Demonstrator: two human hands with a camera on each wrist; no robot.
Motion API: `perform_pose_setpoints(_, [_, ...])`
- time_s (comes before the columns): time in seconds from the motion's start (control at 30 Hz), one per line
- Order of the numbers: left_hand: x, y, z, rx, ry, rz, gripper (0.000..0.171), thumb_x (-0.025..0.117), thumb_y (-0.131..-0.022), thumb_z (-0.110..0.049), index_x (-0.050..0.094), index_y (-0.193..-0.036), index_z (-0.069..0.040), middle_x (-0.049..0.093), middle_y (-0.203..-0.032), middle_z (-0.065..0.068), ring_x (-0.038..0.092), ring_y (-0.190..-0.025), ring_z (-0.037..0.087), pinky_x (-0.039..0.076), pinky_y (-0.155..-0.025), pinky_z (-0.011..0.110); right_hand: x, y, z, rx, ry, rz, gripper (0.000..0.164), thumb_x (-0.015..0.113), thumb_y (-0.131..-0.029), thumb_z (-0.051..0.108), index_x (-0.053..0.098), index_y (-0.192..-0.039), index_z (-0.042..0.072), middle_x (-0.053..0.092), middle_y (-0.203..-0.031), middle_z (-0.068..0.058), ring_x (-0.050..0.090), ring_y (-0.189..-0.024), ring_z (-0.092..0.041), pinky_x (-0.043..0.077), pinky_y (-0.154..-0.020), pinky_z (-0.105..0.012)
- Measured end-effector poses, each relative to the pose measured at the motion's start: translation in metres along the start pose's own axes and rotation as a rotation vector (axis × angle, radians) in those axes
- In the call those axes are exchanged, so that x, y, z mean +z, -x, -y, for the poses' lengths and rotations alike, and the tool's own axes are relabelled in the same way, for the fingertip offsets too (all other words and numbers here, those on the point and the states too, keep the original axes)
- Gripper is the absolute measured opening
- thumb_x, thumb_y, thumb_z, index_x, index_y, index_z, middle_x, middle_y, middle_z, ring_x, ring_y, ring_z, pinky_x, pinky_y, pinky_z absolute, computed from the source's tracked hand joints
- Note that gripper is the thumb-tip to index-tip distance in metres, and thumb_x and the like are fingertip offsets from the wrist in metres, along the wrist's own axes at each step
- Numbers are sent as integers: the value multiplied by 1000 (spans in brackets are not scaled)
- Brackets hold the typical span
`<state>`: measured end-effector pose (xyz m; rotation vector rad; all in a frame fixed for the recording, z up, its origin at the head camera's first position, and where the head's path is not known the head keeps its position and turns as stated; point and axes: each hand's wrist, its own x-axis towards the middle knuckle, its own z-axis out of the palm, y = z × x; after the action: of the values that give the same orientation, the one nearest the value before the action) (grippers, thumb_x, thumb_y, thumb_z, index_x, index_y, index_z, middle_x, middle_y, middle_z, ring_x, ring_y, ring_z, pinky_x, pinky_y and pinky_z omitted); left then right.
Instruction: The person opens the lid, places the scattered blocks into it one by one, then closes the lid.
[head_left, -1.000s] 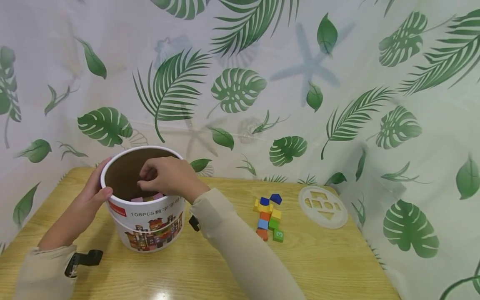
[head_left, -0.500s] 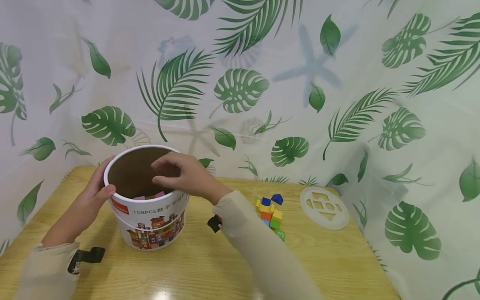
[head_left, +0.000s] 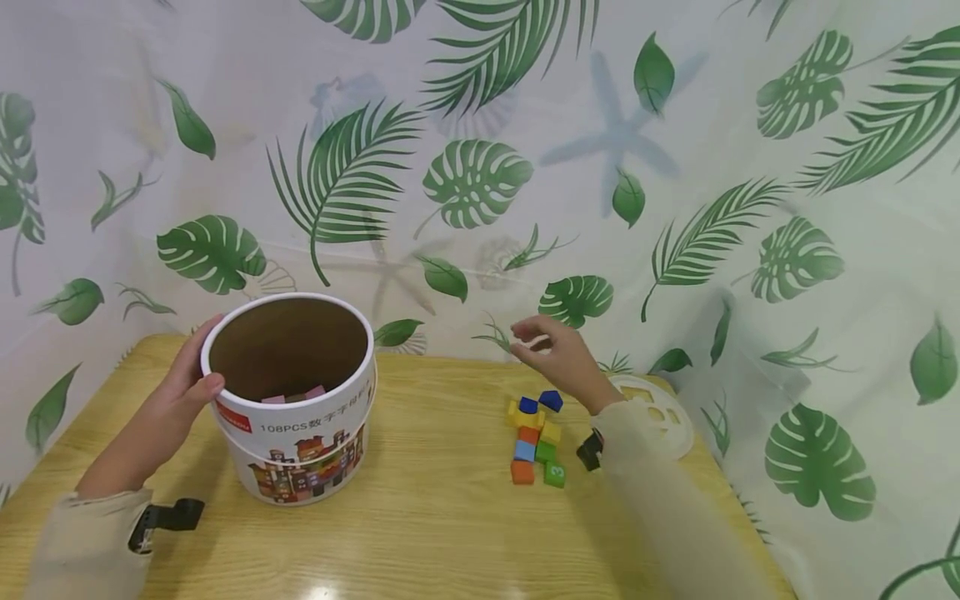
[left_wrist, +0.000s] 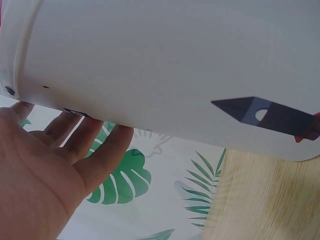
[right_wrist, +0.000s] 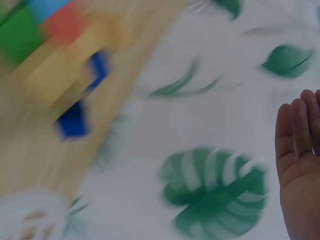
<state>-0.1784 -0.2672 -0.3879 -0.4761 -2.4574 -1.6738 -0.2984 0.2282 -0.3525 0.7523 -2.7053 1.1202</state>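
My left hand [head_left: 168, 421] grips the rim of a white bucket [head_left: 300, 454] on the left, thumb over the edge. In the left wrist view the fingers of that hand [left_wrist: 45, 175] lie along the bucket wall [left_wrist: 140, 65]. A few pink block tops [head_left: 315, 392] show inside the bucket; the rest of its contents is hidden. My right hand [head_left: 562, 358] hovers above and behind a small group of coloured blocks, thumb apart from the fingers, with nothing seen between them. Its fingers look straight in the right wrist view, where the hand [right_wrist: 302, 160] is at the right edge.
The group includes a blue block [head_left: 551, 401], an orange block [head_left: 522, 472] and a green block marked 3 [head_left: 554, 474]. A white round lid with cut-outs [head_left: 684, 429] lies partly behind the right sleeve [head_left: 660, 475]. A leaf-patterned sheet [head_left: 465, 250] hangs behind the wooden table [head_left: 435, 517].
My right hand has come out of the bucket and moved right, to above the coloured blocks. The left hand keeps its hold on the bucket.
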Motion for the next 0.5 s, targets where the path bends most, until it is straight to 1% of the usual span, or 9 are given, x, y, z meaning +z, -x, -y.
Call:
perform_pose_setpoints(0.1, [1, -1, 2, -4, -16, -2, 71, 45, -108, -26, 5, -166, -37, 20, -165, 8, 27, -142, 32, 37, -108, 67, -12, 21, -40, 130, 94, 16, 30, 71, -100, 20, 67, -126, 6, 67, -121, -16, 63, -109, -30, 55, -94, -48])
perform_pose_setpoints(0.2, [1, 0, 4, -11, -27, -6, 70, 44, -108, -28, 5, -166, -38, 20, -165, 6, 27, -141, 29, 39, -108, 59, -15, 40, -75, 233, 170, 53, 33, 70, -100, 22, 66, -126, 2, 66, -122, -18, 62, -111, -34, 53, -96, -52])
perform_pose_setpoints(0.27, [1, 0, 5, -15, -20, -6, 71, 45, -108, -28, 5, -166, -38, 19, -166, 6, 26, -142, 29, 37, -109, 62, -14, 48, -92, 283, 210, 84, 37, 70, -100, 23, 66, -128, 0, 67, -123, -19, 61, -112, -36, 51, -97, -53])
perform_pose_setpoints(0.33, [0, 1, 4, -16, -12, -4, 72, 45, -107, -27, 5, -166, -38, 19, -166, 6, 26, -142, 30, 36, -109, 65, -11, 54, -107, 315, 245, 117, 40, 70, -99, 22, 65, -130, -3, 67, -122, -20, 61, -113, -37, 51, -98, -54])
perform_pose_setpoints(0.37, [0, 1, 4, -15, -11, -3, 72, 45, -107, -27, 5, -166, -37, 19, -166, 7, 26, -142, 29, 37, -109, 64, -9, 56, -112, 326, 254, 132, 41, 70, -100, 22, 65, -130, -4, 67, -123, -21, 61, -113, -38, 50, -98, -55])
perform_pose_setpoints(0.4, [0, 1, 4, -13, -15, -4, 72, 45, -107, -26, 5, -166, -37, 20, -165, 6, 26, -142, 28, 38, -109, 60, -7, 57, -116, 331, 259, 145, 42, 70, -100, 21, 64, -131, -5, 67, -122, -22, 61, -113, -39, 50, -98, -56])
perform_pose_setpoints(0.43, [0, 2, 3, -11, -17, -5, 72, 45, -107, -26, 6, -166, -37, 20, -165, 6, 26, -142, 28, 38, -109, 58, -5, 57, -119, 338, 266, 156, 42, 70, -100, 21, 64, -131, -6, 67, -122, -22, 62, -113, -39, 50, -98, -55])
perform_pose_setpoints(0.5, [0, 2, 3, -6, -26, -10, 72, 45, -107, -25, 6, -166, -37, 21, -165, 5, 27, -141, 23, 40, -107, 49, -2, 56, -124, 340, 273, 174, 42, 70, -99, 20, 64, -131, -7, 67, -122, -23, 62, -113, -39, 50, -98, -56])
